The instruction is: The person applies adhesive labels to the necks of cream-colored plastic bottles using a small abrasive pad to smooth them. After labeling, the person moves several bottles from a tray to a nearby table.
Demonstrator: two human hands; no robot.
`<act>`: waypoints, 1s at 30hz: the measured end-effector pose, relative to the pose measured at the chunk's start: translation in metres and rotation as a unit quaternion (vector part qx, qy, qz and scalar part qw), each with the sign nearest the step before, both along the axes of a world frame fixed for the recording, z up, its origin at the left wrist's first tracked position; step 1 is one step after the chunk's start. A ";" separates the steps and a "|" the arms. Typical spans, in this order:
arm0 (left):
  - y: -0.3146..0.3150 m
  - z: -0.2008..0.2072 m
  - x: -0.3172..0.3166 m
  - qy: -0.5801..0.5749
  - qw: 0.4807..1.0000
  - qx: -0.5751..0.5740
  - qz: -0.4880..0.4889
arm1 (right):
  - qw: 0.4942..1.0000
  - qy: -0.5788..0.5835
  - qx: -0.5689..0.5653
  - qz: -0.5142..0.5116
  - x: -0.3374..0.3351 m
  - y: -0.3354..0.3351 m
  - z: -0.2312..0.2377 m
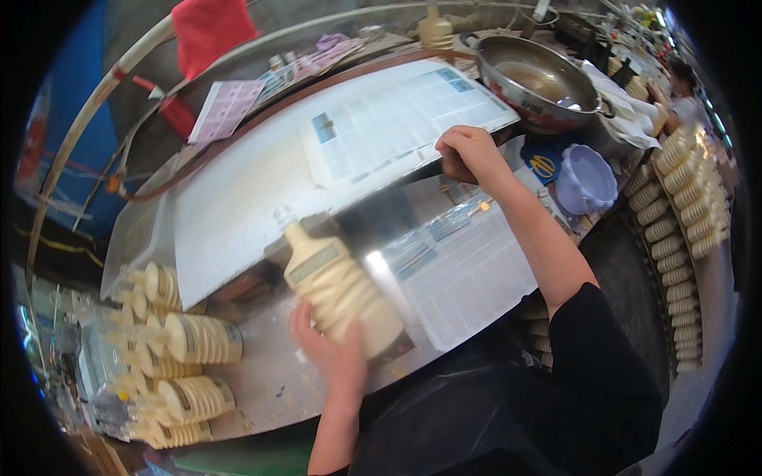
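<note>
A cream ribbed plastic bottle (337,282) with a clear threaded neck and a label strip on its shoulder lies tilted over the metal table. My left hand (329,345) grips its lower side, thumb and fingers around the body. Blur softens the bottle's outline. My right hand (470,157) is closed by the near edge of a raised white board (238,198); whatever its curled fingers hold is hidden. On that board rests a sheet of labels (389,119). A second label sheet (468,278) lies right of the bottle, beneath my right forearm.
Several similar cream bottles (194,341) lie stacked at the left. A large metal pan (540,75) stands at the back right, near a lilac bucket (586,181) and yellow-handled scissors (543,165). Rows of bottles (675,262) line the far right, where another person (684,99) sits.
</note>
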State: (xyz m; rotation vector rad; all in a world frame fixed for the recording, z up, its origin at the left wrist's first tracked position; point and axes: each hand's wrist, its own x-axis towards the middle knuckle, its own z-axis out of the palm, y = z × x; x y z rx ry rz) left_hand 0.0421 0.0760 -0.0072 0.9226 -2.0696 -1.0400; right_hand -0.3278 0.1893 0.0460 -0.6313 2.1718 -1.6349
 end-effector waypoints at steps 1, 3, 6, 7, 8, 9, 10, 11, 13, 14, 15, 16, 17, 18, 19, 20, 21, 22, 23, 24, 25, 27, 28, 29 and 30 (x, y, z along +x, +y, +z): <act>0.000 -0.001 0.002 -0.003 1.000 -0.011 0.002 | 0.993 0.077 0.087 -0.022 -0.008 0.004 0.011; 0.000 -0.004 0.001 0.009 1.000 -0.015 -0.001 | 0.941 0.272 0.186 -0.081 -0.035 0.009 0.010; 0.000 -0.006 -0.001 0.027 0.999 -0.007 -0.017 | 0.840 0.483 0.192 -0.154 -0.085 0.011 -0.020; 0.000 -0.007 0.002 0.025 0.999 -0.012 -0.016 | 0.837 0.470 0.257 -0.110 -0.093 0.004 -0.016; 0.000 -0.009 0.003 0.023 0.999 -0.016 -0.015 | 0.842 0.431 0.310 -0.098 -0.104 -0.006 -0.010; -0.001 -0.009 0.005 0.019 0.999 -0.021 -0.014 | 0.843 0.390 0.361 -0.084 -0.112 -0.018 -0.001; -0.002 -0.008 0.005 0.021 1.000 -0.017 -0.016 | 0.838 0.347 0.414 -0.074 -0.123 -0.024 0.005; -0.001 -0.006 0.004 0.023 0.999 -0.012 -0.019 | 0.835 0.345 0.420 -0.089 -0.144 -0.025 -0.003; 0.000 -0.005 0.003 0.026 0.999 -0.002 -0.021 | 0.813 0.347 0.464 -0.056 -0.169 -0.025 -0.004; 0.001 -0.005 0.002 0.030 0.999 0.005 -0.025 | 0.800 0.348 0.487 -0.041 -0.176 -0.021 -0.006; 0.000 -0.004 0.003 0.031 0.999 0.011 -0.024 | 0.802 0.345 0.487 -0.031 -0.173 -0.021 -0.005; 0.000 -0.004 0.004 0.028 0.999 0.003 -0.021 | 0.797 0.365 0.482 -0.003 -0.161 -0.023 -0.001; 0.000 -0.004 0.005 0.025 0.999 -0.005 -0.019 | 0.790 0.384 0.477 0.024 -0.144 -0.020 -0.001; 0.001 -0.004 0.006 0.023 1.000 -0.011 -0.017 | 0.783 0.403 0.472 0.052 -0.124 -0.016 -0.001; 0.001 -0.006 0.006 0.029 0.999 -0.005 -0.015 | 0.786 0.412 0.454 0.074 -0.104 -0.005 0.002; 0.001 -0.009 0.005 0.036 0.999 0.001 -0.013 | 0.790 0.421 0.436 0.096 -0.086 0.006 0.001; 0.001 -0.010 0.005 0.042 0.999 0.006 -0.011 | 0.800 0.455 0.382 0.089 -0.070 0.017 -0.005; 0.002 -0.009 0.005 0.045 0.999 0.010 -0.006 | 0.806 0.487 0.326 0.082 -0.054 0.028 -0.011; 0.003 -0.007 0.003 0.048 0.999 0.015 0.000 | 0.809 0.517 0.269 0.076 -0.044 0.035 -0.015; 0.005 -0.004 0.001 0.051 0.998 0.020 0.005 | 0.810 0.516 0.270 0.066 -0.037 0.040 -0.016; 0.005 -0.003 0.001 0.057 0.998 0.027 -0.002 | 0.811 0.516 0.270 0.058 -0.030 0.043 -0.017; 0.004 -0.001 0.001 0.069 0.997 0.043 -0.010 | 0.782 0.579 0.228 0.036 -0.031 0.050 -0.027; 0.002 -0.007 0.005 0.083 0.995 0.060 -0.001 | 0.775 0.595 0.211 0.032 -0.037 0.053 -0.029; 0.000 -0.018 0.009 0.097 0.992 0.077 0.011 | 0.767 0.611 0.194 0.030 -0.044 0.058 -0.031; 0.000 -0.023 0.015 0.106 0.990 0.092 0.025 | 0.763 0.622 0.174 0.030 -0.044 0.058 -0.039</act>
